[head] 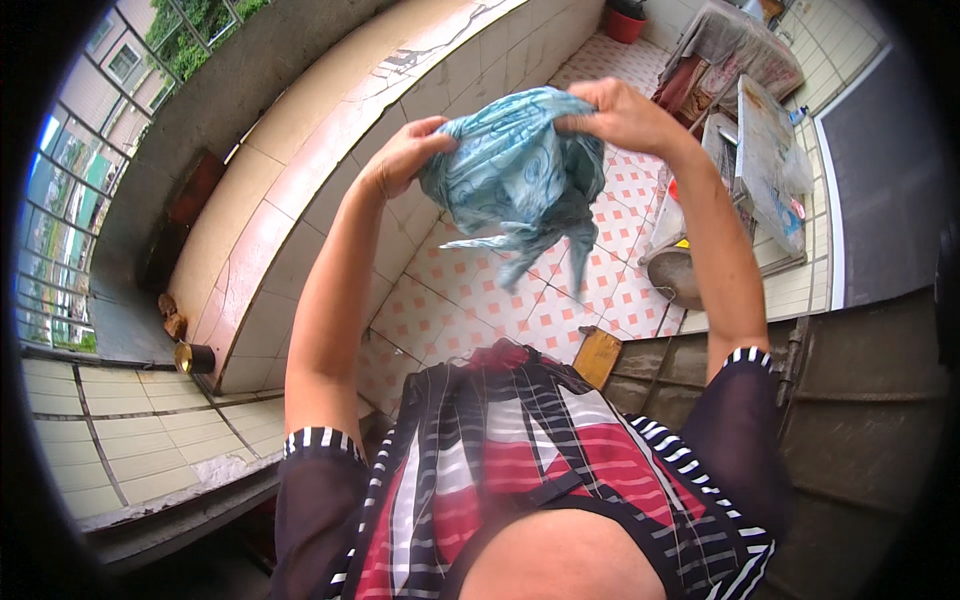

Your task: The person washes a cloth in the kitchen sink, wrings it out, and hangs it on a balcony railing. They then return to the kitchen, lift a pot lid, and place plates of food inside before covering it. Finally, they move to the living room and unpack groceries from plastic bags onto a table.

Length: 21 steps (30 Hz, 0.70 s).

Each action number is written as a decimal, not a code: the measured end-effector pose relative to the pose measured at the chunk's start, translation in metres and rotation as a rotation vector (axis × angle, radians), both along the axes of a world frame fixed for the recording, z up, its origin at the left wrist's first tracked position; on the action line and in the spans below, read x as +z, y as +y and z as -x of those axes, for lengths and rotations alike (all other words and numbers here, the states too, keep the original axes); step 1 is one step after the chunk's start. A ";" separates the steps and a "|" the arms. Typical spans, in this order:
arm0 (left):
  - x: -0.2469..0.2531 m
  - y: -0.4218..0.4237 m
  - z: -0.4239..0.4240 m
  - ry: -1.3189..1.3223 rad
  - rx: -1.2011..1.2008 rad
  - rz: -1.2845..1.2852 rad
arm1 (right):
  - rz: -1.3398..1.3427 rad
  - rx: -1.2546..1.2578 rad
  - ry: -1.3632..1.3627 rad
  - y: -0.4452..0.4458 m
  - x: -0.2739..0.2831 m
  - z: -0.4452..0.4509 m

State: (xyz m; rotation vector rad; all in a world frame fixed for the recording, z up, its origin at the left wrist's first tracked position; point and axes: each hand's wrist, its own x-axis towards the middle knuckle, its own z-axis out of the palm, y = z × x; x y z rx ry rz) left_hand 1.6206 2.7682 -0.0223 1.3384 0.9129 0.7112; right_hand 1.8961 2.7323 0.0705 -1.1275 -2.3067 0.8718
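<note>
Between my two raised hands hangs a bunched light-blue patterned cloth [517, 165]. My left hand [409, 154] grips its left edge with thumb and fingers. At the upper right edge, my right hand [619, 116] pinches the fabric. The cloth is gathered along the top, and loose, slightly blurred ends dangle from its lower side. It is held in the air above the tiled floor [465, 300], out in front of my chest. Folds hide what, if anything, is inside the cloth.
On the left runs a tiled ledge [300, 120] below a barred window [60, 247], with a small metal can [193, 358] at its near end. To the right are a cloth-draped item [739, 52], a leaning board [769, 165] and a round pan-like object [675, 277]. A red bucket [625, 26] stands far back.
</note>
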 end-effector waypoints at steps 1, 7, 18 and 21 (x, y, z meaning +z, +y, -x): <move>-0.002 -0.005 0.001 0.060 0.006 -0.062 | 0.005 0.050 -0.002 0.007 0.007 0.002; -0.017 0.000 -0.005 0.556 -0.126 -0.355 | -0.299 -0.169 -0.447 0.063 0.025 -0.001; 0.074 -0.014 -0.029 0.180 0.318 -0.670 | 0.031 0.235 -0.055 0.053 0.091 0.067; 0.107 0.000 -0.018 0.237 0.522 -0.834 | -0.203 0.283 0.485 0.066 0.065 0.091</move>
